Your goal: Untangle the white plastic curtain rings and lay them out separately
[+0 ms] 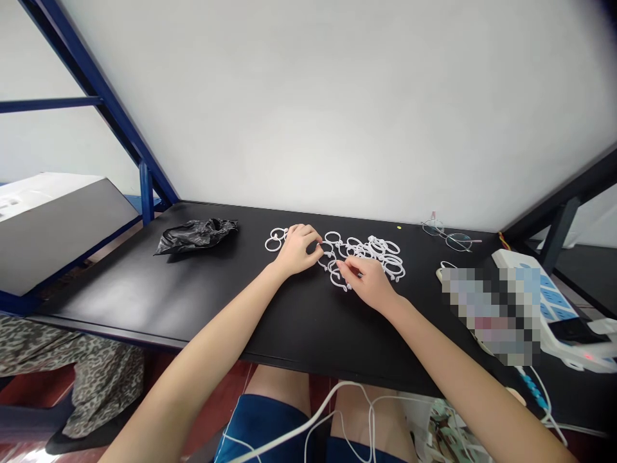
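A heap of several white plastic rings (380, 253) lies on the black table (168, 302), toward the far middle. My left hand (297, 248) rests at the heap's left side, fingers curled and pinched on a white ring. My right hand (369, 280) sits at the heap's near edge, fingers also pinched on a white ring. Two loose rings (276, 239) lie just left of my left hand.
A crumpled black plastic bag (195, 235) lies at the left of the table. Wire-framed glasses (448, 235) rest at the far right. A white and blue power strip (554, 302) with cables sits at the right edge. Blue metal frame bars (120, 122) rise at the left.
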Tool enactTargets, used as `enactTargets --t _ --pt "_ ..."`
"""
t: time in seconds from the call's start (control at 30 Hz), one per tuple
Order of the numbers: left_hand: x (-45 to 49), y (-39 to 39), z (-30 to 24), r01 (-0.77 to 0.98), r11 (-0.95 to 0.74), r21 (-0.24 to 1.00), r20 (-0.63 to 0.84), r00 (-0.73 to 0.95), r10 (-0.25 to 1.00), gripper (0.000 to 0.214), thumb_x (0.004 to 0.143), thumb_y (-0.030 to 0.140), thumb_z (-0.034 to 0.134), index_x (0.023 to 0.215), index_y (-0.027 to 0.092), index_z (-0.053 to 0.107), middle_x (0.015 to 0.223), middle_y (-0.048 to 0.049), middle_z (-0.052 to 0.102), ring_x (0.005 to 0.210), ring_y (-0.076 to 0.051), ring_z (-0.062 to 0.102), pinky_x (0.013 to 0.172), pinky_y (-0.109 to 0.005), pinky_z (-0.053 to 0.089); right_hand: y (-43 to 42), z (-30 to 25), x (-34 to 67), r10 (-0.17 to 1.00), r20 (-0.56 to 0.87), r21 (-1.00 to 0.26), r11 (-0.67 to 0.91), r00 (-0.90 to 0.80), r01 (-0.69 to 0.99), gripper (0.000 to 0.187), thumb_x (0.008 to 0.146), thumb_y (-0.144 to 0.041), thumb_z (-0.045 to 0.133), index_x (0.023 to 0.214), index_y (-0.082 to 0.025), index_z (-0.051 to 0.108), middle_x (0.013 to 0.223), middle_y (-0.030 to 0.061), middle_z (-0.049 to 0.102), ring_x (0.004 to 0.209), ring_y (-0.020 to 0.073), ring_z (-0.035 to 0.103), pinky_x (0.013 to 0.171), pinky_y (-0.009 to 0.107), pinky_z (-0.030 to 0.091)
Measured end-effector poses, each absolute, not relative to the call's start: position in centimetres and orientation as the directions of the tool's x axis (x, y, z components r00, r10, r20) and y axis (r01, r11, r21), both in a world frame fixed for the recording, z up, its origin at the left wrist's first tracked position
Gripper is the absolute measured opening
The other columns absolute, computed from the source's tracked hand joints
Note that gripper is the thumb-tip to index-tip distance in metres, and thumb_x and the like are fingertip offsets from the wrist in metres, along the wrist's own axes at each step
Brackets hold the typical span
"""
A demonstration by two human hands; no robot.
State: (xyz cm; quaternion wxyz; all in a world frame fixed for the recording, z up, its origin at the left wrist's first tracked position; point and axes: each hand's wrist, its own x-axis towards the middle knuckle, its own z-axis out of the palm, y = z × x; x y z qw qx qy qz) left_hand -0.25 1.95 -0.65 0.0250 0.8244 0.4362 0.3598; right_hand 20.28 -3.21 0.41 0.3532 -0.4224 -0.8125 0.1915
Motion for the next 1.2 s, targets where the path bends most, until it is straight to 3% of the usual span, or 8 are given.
enactTargets --t 0.07,0.2,0.43,1.2 --pt "-0.08 1.76 -0.58 0.679 -0.640 0.360 0.533 0.414 0.738 0.005 0.080 0.020 0.056 0.077 0.020 0.060 0.084 -0.0013 0.063 0.083 -0.017 0.055 0.095 -0.036 0.036 -3.21 0.39 20.28 0.824 0.406 -0.606 0.566 -0.395 0.559 0.043 0.096 -0.039 0.045 0.059 -0.021 0.035 0.050 -0.0046 0.041 0.048 0.0097 0.035 0.052 0.027 0.032" --pt "0.06 1.85 -0.91 0.682 -0.637 0.359 0.474 0.455 0.754 0.020 0.081 0.028 0.059 0.065 0.019 0.054 0.067 0.0006 0.057 0.071 -0.016 0.051 0.086 -0.035 0.037 -3.21 0.39 20.20 0.825 0.402 -0.604 0.565 -0.397 0.562 0.043 0.096 -0.039 0.046 0.058 -0.021 0.036 0.050 -0.0042 0.044 0.048 0.0098 0.038 0.053 0.027 0.032" --pt "0.30 2.07 -1.34 0.690 -0.616 0.382 0.409 0.471 0.781 0.020 0.081 0.026 0.057 0.063 0.018 0.053 0.062 0.0017 0.055 0.069 -0.015 0.051 0.082 -0.034 0.037 -3.19 0.36 20.26 0.820 0.405 -0.596 0.572 -0.404 0.563 0.042 0.096 -0.038 0.046 0.058 -0.020 0.037 0.051 -0.0037 0.046 0.048 0.0097 0.038 0.052 0.027 0.031" --pt "0.26 2.11 -1.39 0.661 -0.636 0.397 0.423 0.484 0.766 0.004 0.077 0.019 0.053 0.074 0.020 0.050 0.070 0.0031 0.057 0.068 -0.014 0.054 0.084 -0.033 0.039 -3.21 0.36 20.16 0.815 0.413 -0.583 0.579 -0.406 0.569 0.042 0.095 -0.038 0.045 0.058 -0.020 0.036 0.050 -0.0040 0.044 0.048 0.0098 0.038 0.053 0.027 0.033"
